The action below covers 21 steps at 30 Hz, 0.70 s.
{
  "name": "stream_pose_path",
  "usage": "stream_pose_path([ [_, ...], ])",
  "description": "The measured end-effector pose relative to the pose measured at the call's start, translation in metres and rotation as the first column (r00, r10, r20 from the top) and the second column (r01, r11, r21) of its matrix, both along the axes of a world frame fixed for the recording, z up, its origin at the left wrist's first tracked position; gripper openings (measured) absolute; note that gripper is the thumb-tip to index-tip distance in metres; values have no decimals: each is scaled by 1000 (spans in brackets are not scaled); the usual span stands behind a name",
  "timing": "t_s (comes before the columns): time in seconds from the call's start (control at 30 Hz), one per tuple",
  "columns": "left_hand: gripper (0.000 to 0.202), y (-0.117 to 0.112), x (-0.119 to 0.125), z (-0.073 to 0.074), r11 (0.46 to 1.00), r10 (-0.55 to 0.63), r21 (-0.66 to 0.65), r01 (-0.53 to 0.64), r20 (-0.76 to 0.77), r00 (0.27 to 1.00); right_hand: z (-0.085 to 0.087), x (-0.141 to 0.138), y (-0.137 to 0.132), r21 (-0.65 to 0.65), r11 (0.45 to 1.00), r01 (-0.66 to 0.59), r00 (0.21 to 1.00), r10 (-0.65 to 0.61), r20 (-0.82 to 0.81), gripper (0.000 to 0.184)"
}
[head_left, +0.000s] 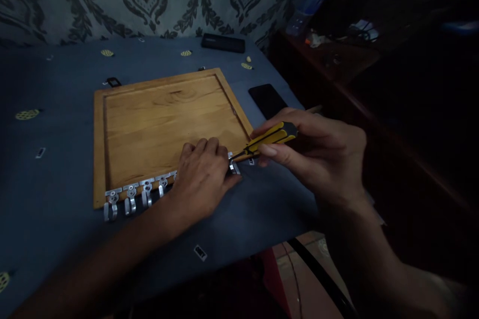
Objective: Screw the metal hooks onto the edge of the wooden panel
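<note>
A framed wooden board [168, 124] lies on the blue tablecloth, with a row of silver metal hooks [147, 192] along its near edge. My left hand [202, 179] rests over that edge, fingers curled. Its index finger and thumb close around a metal hook [234, 165] near the right corner, and the hand hides the middle of the row. In my right hand [322, 152] is a yellow and black screwdriver [271, 138], gripped by its handle between thumb and fingers. The screwdriver's tip points down-left to the hook by my left hand; their exact contact is hard to make out.
A black phone [267, 100] lies right of the board, and a dark oblong case [223, 43] is near the patterned wall. Small dark hangers [113, 81] show at the board's far edge. A dark wooden cabinet with a plastic bottle [309, 7] stands at the right.
</note>
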<state>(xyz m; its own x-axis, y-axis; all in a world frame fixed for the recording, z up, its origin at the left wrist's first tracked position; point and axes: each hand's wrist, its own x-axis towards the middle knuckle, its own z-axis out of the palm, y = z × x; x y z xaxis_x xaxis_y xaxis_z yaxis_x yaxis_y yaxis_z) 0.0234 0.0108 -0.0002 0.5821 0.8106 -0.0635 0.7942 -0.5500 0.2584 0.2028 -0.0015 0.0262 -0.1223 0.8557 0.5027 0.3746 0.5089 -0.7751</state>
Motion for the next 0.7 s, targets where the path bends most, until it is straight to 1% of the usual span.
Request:
stream_pose_path([
  [0.2, 31, 0, 0, 0, 1000, 0, -8, 0, 13, 1000, -5, -4, -1, 29, 999, 23, 999, -24, 37, 11],
  [0.3, 31, 0, -1, 0, 1000, -2, -5, 2, 14, 1000, -10, -7, -3, 67, 991, 119, 990, -124, 69, 16],
  [0.4, 32, 0, -1, 0, 1000, 1, -17, -1, 7, 1000, -17, -12, -4, 145, 962, 230, 970, -239, 46, 27],
  [0.5, 29, 0, -1, -1, 1000, 0, -10, 0, 12, 1000, -22, -16, -5, 200, 942, 269, 961, -277, 13, 33],
  [0.6, 28, 0, -1, -2, 1000, 6, 1, -6, 16, 1000, -23, -17, -6, 214, 948, 237, 967, -251, 43, 30],
  [0.63, 28, 0, -1, -3, 1000, 8, 3, -9, 15, 1000, -23, -16, -7, 254, 938, 238, 967, -253, 31, 28],
  [0.7, 28, 0, -1, -3, 1000, 7, 10, -8, 17, 1000, -21, -14, -9, 281, 927, 247, 967, -255, -8, 18],
])
